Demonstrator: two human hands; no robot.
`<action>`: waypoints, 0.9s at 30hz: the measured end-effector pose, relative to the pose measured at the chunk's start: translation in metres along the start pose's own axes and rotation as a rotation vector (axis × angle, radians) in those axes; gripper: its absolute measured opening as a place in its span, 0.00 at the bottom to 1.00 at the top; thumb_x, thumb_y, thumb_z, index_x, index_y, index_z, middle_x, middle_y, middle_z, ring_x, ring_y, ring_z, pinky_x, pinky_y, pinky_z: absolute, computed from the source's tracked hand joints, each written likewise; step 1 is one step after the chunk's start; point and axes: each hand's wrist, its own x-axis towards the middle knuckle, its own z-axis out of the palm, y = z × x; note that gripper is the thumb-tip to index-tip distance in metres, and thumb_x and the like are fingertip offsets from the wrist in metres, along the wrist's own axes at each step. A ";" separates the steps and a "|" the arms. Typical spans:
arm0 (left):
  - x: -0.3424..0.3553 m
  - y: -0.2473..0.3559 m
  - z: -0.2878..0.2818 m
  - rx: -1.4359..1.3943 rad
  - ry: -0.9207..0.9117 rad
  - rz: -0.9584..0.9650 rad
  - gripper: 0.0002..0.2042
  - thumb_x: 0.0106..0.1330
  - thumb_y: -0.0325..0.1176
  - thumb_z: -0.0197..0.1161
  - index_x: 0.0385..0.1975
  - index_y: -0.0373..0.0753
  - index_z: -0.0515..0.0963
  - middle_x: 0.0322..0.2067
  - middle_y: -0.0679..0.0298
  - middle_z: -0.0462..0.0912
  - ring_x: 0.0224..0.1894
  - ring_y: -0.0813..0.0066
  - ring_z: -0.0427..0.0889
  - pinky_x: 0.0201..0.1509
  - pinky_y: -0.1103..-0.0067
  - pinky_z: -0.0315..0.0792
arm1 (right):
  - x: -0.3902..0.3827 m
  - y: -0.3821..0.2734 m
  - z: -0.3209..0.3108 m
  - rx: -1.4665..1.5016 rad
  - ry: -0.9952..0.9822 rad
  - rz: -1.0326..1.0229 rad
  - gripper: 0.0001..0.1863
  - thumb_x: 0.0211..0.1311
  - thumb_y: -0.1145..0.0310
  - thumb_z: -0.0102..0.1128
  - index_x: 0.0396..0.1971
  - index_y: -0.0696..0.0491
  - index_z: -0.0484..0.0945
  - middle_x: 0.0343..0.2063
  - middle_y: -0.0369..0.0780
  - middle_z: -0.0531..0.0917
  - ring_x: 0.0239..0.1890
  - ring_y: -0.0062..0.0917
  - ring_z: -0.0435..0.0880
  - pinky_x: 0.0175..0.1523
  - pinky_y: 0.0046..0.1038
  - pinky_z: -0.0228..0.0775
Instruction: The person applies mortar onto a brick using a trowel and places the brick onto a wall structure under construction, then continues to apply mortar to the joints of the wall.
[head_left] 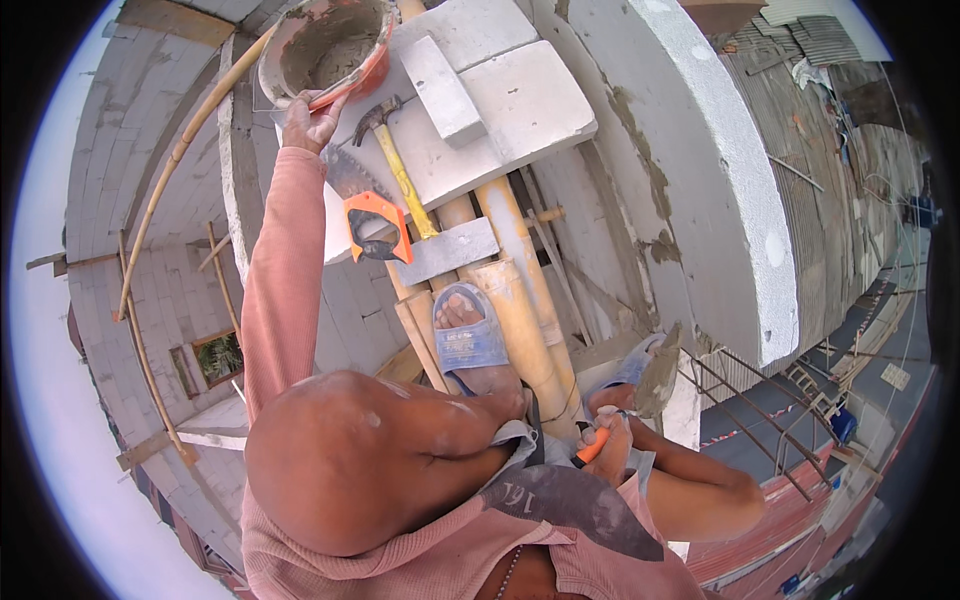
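Note:
At the upper left, my left hand (311, 122) grips the rim of a red-orange bucket (376, 72) with wet grey mortar (338, 62) inside. My left arm is stretched out to it. Close to my lap, my right hand (612, 452) is closed round the orange handle of a trowel (657, 384), whose blade looks coated with mortar. Near the bucket, a claw hammer (397, 172) with a yellow handle lies on white blocks. Beside it rests a handsaw (402, 246) with an orange-and-black grip, its blade partly under the hammer.
Large white blocks (520, 110) carry a smaller block (440, 92). Bamboo poles (518, 325) support my sandalled feet, with a narrow block (448, 250) across them. A block wall (690, 170) rises at the right. Beyond it, far below, are steel bars (760, 425) and roofing.

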 end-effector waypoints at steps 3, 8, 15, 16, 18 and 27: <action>0.002 0.002 0.004 -0.009 -0.022 0.014 0.26 0.75 0.47 0.52 0.58 0.27 0.71 0.50 0.50 0.82 0.47 0.61 0.84 0.55 0.70 0.78 | 0.000 -0.001 0.003 -0.095 -0.110 -0.008 0.08 0.65 0.67 0.52 0.44 0.45 0.71 0.25 0.32 0.69 0.17 0.18 0.69 0.21 0.25 0.64; -0.015 0.014 0.003 -0.011 -0.108 0.070 0.27 0.75 0.49 0.52 0.58 0.28 0.71 0.49 0.51 0.83 0.47 0.61 0.85 0.54 0.70 0.78 | -0.018 -0.048 0.091 -0.714 -0.471 -0.455 0.18 0.69 0.70 0.49 0.56 0.57 0.71 0.28 0.36 0.73 0.20 0.21 0.73 0.26 0.24 0.66; -0.132 0.033 0.071 -0.018 -0.258 0.214 0.23 0.76 0.44 0.51 0.56 0.27 0.74 0.46 0.51 0.84 0.44 0.60 0.86 0.53 0.69 0.78 | -0.040 -0.116 0.338 -1.298 -0.480 -1.804 0.19 0.65 0.72 0.55 0.51 0.68 0.70 0.41 0.52 0.74 0.36 0.47 0.84 0.40 0.42 0.79; -0.141 0.042 0.098 -0.135 -0.332 0.111 0.21 0.76 0.40 0.52 0.57 0.27 0.73 0.45 0.51 0.84 0.43 0.59 0.86 0.54 0.69 0.78 | -0.037 -0.130 0.366 -1.345 -0.363 -1.872 0.17 0.63 0.73 0.56 0.49 0.67 0.72 0.42 0.52 0.75 0.36 0.46 0.85 0.39 0.42 0.80; -0.140 0.038 0.100 0.068 -0.314 0.330 0.21 0.75 0.39 0.53 0.58 0.27 0.72 0.46 0.50 0.84 0.44 0.58 0.86 0.54 0.69 0.78 | -0.029 -0.141 0.392 -1.392 -0.263 -1.933 0.16 0.61 0.74 0.56 0.47 0.65 0.73 0.42 0.51 0.75 0.35 0.46 0.86 0.38 0.42 0.81; -0.140 0.040 0.111 0.082 -0.035 0.154 0.18 0.67 0.28 0.52 0.52 0.21 0.72 0.45 0.50 0.82 0.45 0.61 0.82 0.53 0.73 0.78 | -0.025 -0.146 0.367 -1.626 -0.205 -2.021 0.13 0.58 0.72 0.58 0.41 0.63 0.78 0.43 0.53 0.81 0.28 0.43 0.88 0.34 0.37 0.82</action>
